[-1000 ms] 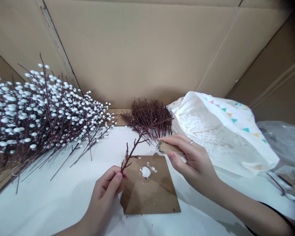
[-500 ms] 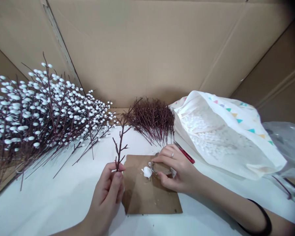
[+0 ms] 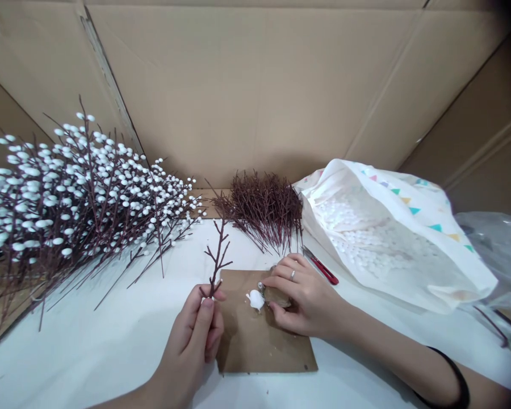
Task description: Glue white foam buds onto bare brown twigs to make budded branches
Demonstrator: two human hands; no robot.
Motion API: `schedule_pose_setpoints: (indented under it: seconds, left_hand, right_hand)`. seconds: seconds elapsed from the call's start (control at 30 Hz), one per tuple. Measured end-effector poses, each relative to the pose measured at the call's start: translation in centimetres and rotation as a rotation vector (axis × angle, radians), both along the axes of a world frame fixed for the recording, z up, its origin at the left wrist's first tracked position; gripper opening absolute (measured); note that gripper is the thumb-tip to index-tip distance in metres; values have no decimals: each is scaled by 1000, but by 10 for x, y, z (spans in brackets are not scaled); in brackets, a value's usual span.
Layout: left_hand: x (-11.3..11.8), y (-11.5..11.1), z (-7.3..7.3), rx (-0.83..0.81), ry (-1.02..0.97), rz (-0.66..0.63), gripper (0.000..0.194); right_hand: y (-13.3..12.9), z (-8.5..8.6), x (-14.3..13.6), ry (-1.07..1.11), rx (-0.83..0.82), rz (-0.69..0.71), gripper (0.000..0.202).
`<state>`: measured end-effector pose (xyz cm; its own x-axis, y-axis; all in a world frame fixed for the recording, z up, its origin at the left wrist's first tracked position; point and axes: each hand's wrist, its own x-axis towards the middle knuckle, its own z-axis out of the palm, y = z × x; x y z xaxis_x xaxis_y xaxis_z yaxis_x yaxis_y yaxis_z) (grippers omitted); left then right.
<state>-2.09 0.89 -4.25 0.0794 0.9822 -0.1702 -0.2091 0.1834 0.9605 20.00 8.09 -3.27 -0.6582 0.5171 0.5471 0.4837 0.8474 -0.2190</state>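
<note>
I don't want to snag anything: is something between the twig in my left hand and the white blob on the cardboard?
Nothing visible stands between the twig in your left hand and the white blob on the cardboard. Your right hand, holding a brownish object, is on the blob's right, the side away from the twig.

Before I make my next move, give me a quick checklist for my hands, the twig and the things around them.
1. Twig held in the left hand: ok, pinched between thumb and fingers.
2. Right hand on the tan object: ok, fingers curled around it.
3. White blob on the cardboard: ok.
4. Twig apart from the blob: ok.
5. Red-handled cutter well away from the right hand: not ok, it lies close by.
6. Blob wet or dry: cannot tell.
</note>
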Motion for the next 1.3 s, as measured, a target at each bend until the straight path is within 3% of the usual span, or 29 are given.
schedule_pose_setpoints:
  seconds: [0.13,0.3,0.43,0.5,0.63,0.87,1.3]
  left_hand:
    - [0,1,2,-54,-62,-4,32]
    - [-2,3,2,-61,-47,-46,36]
    - [-4,4,0,-41,-18,-49,35]
    - [-4,4,-1,-28,26,-44,35]
    - [-3,5,0,-14,76,-61,35]
    - [-1,4,3,-29,90,-74,36]
    - [-4,4,-1,-24,94,-89,34]
  right_hand:
    - [0,11,2,160,-91,-64,20]
    - [0,29,6,440,-378,-166,18]
    - [1,28,7,482,-525,-147,20]
    - [3,21,6,387,-465,-105,18]
    - [5,8,3,109,-191,-48,22]
    - [4,4,1,-56,-72,-16,25]
    - [2,4,0,22,-222,-12,20]
